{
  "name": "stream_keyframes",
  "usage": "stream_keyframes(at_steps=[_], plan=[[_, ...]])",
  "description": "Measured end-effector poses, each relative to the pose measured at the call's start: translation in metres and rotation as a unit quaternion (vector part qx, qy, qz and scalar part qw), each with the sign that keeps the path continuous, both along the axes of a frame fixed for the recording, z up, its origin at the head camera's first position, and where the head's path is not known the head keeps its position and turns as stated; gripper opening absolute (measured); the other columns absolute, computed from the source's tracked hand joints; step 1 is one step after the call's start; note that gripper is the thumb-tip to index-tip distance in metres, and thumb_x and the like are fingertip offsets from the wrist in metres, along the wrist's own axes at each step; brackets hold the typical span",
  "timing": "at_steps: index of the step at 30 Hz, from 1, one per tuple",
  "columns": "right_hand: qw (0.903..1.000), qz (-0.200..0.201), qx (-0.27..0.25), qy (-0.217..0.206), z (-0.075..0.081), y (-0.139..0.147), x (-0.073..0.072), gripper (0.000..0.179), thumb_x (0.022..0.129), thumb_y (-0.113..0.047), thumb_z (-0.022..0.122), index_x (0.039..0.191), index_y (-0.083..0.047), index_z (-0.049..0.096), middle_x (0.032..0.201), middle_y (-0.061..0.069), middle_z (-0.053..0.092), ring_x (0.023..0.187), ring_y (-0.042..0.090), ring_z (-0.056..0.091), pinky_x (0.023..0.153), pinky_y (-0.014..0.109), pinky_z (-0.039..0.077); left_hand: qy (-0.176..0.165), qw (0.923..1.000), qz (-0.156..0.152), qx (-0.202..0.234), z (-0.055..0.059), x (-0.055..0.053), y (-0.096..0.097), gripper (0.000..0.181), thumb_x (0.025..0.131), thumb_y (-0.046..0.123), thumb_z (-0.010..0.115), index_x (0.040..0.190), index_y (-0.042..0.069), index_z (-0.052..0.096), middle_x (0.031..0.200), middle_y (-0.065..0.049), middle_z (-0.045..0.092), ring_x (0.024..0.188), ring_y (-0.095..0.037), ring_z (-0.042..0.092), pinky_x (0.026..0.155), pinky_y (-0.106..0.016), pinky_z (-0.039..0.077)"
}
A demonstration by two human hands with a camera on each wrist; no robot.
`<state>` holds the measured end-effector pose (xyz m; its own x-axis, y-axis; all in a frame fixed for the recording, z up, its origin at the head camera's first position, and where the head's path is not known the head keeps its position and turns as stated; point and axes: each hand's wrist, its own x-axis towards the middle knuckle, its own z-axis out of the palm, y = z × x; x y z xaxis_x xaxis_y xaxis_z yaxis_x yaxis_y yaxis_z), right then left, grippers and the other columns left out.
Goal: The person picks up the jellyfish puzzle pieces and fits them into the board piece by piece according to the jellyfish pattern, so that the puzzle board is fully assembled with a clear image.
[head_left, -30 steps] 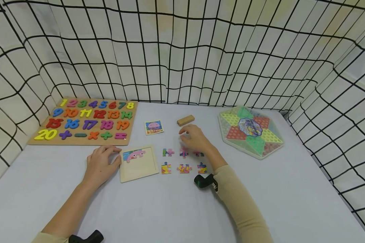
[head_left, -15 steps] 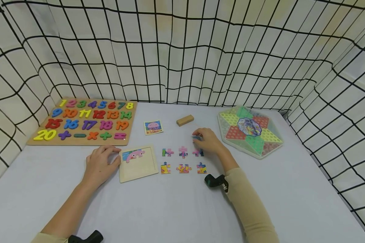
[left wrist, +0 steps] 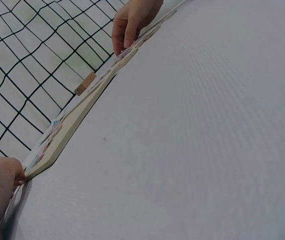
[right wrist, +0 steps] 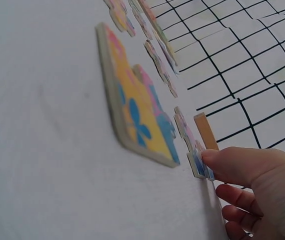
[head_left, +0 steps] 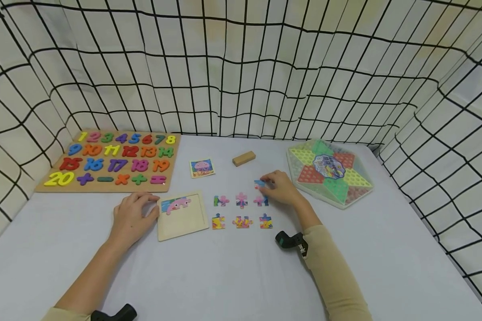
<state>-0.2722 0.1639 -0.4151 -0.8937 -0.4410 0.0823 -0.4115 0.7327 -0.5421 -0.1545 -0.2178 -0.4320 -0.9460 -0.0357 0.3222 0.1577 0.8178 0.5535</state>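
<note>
My right hand [head_left: 281, 189] pinches a blue-and-pink jigsaw piece [head_left: 259, 183] between thumb and fingers, just beyond the right end of the upper row of loose pieces. In the right wrist view the thumb [right wrist: 232, 162] lies over the pieces' far end, hiding part of them. My left hand [head_left: 131, 218] rests on the table, its fingertips touching the left edge of a pale wooden puzzle tray [head_left: 184, 227]. Joined blue and pink pieces [head_left: 176, 204] lie in the tray's upper left. Loose pieces lie in two rows: upper [head_left: 241, 200] and lower [head_left: 242, 222].
A small picture card [head_left: 202, 168] and a wooden block [head_left: 243, 158] lie behind the pieces. The number board [head_left: 108, 162] stands at the back left, a hexagonal board-game box [head_left: 329, 171] at the back right. Black netting [head_left: 233, 71] walls in the white table.
My right hand has moved right and slightly nearer from beside the wooden block, and the blue jigsaw piece it pinches now shows more of its face. The left hand stays put.
</note>
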Motion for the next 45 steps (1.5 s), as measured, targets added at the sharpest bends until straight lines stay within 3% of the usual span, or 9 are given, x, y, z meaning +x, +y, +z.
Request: stream_keyframes(at_steps=[9,16,25,45], plan=[[0.9998,-0.002,-0.016,-0.007,-0.001,0.000,0.002,0.040,0.082,-0.024,0.068,0.113,-0.002,0.058,0.107,0.011,0.056,0.102,0.027,0.048,0.090,0.041,0.038,-0.001,1.0000,0.001,-0.002,-0.001,0.000,0.000,0.022,0.082,0.011,0.061,0.102,0.003,0.062,0.112,-0.021,0.052,0.109,-0.044,0.039,0.085,-0.060,0.023],[0.9974,-0.015,-0.069,-0.018,-0.003,-0.003,0.003,0.037,0.080,-0.019,0.071,0.111,-0.007,0.054,0.094,0.006,0.058,0.087,0.020,0.053,0.077,0.035,0.043,0.002,1.0000,0.004,-0.002,-0.002,-0.001,0.000,0.022,0.082,0.011,0.061,0.102,0.003,0.062,0.113,-0.020,0.052,0.109,-0.043,0.040,0.084,-0.060,0.023],[0.9939,-0.016,-0.108,-0.017,-0.003,-0.004,0.004,0.023,0.085,-0.012,0.063,0.107,-0.010,0.056,0.085,0.004,0.060,0.074,0.016,0.055,0.067,0.030,0.045,-0.005,1.0000,0.004,-0.004,-0.001,-0.001,0.002,0.023,0.082,0.012,0.061,0.103,0.003,0.062,0.114,-0.021,0.051,0.110,-0.043,0.039,0.085,-0.060,0.023],[0.9903,0.030,-0.135,0.007,0.008,-0.033,0.012,0.017,0.086,-0.009,0.061,0.103,-0.008,0.058,0.079,0.002,0.061,0.065,0.012,0.050,0.059,0.024,0.042,0.006,1.0000,0.002,-0.002,-0.001,0.000,0.001,0.022,0.082,0.011,0.061,0.102,0.003,0.062,0.112,-0.020,0.052,0.109,-0.043,0.040,0.084,-0.061,0.023]])
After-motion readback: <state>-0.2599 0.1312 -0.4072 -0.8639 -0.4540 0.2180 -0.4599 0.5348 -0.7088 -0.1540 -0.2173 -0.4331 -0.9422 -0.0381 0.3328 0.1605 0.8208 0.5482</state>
